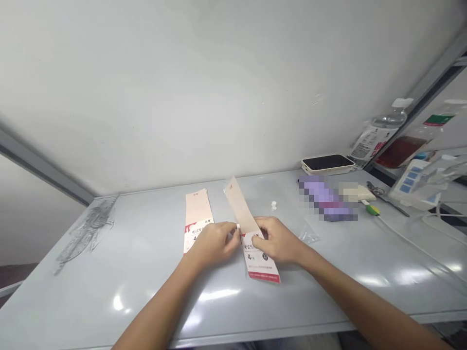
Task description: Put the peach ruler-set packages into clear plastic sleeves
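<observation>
Right now, the left hand (213,244) and the right hand (278,239) are both working at one long printed card strip (251,238), gripping it narrowly from opposite sides near its middle. The left fingertips (232,236) are pinching at its left edge beside a small pale glint (238,226), too small to identify, while the right fingers (257,228) are pressing over its face from the other side. The strip is standing just ahead of the person and slanting across the table, its pale pink upper end leaning away to the left and its red-banded lower end (264,277) pointing toward the person and to the right. Neither hand is clearly nearer, though the right hand is covering more of the printed face. Just left of the left hand, a matching pink-and-white card strip (197,219) is lying flat on the grey table (109,287), almost parallel to the far table edge's perpendicular. Beyond the hands, a small white plastic piece (273,205) and a crumpled clear plastic bag (308,236) are lying nearby. Farther right, a pixelated purple object (323,199), a pair of scissors (383,197), and a white power strip (412,187) are sitting toward the wall.
</observation>
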### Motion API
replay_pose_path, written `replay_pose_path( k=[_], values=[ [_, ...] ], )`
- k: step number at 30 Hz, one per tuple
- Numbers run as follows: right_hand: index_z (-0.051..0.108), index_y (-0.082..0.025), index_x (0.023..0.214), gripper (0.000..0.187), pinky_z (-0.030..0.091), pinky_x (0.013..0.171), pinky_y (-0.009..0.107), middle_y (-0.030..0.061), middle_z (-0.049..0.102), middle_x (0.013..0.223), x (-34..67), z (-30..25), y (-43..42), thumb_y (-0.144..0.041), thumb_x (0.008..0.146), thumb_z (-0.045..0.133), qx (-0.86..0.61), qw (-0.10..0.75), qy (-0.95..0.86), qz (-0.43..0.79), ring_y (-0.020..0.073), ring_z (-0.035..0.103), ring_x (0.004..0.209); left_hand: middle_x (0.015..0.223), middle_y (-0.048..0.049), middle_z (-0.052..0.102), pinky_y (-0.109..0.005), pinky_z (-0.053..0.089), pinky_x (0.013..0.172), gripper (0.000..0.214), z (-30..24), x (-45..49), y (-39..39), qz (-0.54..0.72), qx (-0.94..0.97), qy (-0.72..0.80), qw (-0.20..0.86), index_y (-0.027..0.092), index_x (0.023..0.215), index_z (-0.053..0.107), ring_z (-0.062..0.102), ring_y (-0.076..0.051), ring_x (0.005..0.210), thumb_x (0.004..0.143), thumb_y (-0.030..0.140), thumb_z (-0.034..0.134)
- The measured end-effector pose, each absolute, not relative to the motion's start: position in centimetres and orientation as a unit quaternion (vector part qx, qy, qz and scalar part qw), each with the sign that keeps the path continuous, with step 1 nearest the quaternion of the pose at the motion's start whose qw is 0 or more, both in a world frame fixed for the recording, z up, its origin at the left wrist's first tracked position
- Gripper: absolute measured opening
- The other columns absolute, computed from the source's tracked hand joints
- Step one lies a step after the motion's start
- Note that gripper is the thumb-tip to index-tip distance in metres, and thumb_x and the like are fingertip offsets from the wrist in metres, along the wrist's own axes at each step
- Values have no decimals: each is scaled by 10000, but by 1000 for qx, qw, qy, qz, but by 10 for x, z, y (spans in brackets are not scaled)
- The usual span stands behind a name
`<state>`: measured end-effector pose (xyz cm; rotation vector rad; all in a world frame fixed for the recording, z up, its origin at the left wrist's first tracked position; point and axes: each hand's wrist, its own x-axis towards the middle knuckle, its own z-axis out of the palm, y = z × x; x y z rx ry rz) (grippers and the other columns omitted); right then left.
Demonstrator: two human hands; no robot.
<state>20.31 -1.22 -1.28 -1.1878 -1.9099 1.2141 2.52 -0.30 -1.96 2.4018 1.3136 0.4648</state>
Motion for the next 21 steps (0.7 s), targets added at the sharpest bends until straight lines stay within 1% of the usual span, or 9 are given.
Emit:
replay_pose_path(
  k=[6, 10, 12, 15, 21],
  values=[
    [470, -174, 578, 112, 276, 451, 223, -34, 424, 569, 206, -12, -13, -129, 664, 413, -418, 262, -714, 497, 88, 364, 502, 487, 38, 350, -235, 228, 460, 275, -20, 24, -4, 154, 841, 456, 247, 185, 521, 345, 290, -85, 452, 787, 252, 366],
    [428, -178, 570, 116, 245, 446, 224, -44, 354, 544, 207, -13, -12, -139, 676, 402, -401, 257, -703, 529, 81, 309, 491, 493, 41, 345, -227, 232, 452, 253, -21, 23, -3, 155, 829, 447, 299, 181, 527, 370, 289, -81, 463, 774, 235, 377],
    [437, -175, 578, 111, 233, 443, 225, -45, 340, 541, 207, -14, -11, -136, 675, 401, -390, 261, -694, 546, 79, 296, 488, 501, 41, 359, -225, 236, 452, 245, -22, 22, -2, 148, 826, 443, 315, 180, 544, 387, 303, -81, 469, 781, 238, 374],
    [464, -167, 603, 110, 224, 446, 226, -44, 329, 544, 207, -17, -10, -126, 678, 395, -377, 270, -678, 571, 77, 286, 490, 510, 42, 376, -226, 249, 461, 241, -22, 23, -2, 140, 830, 440, 313, 180, 562, 392, 316, -80, 474, 795, 232, 361],
    [480, -159, 596, 123, 221, 435, 220, -48, 331, 523, 207, -24, -5, -114, 663, 388, -379, 281, -650, 595, 72, 288, 469, 512, 40, 386, -234, 262, 473, 260, -21, 24, -2, 142, 853, 426, 266, 176, 580, 421, 319, -77, 461, 819, 215, 327]
  ],
)
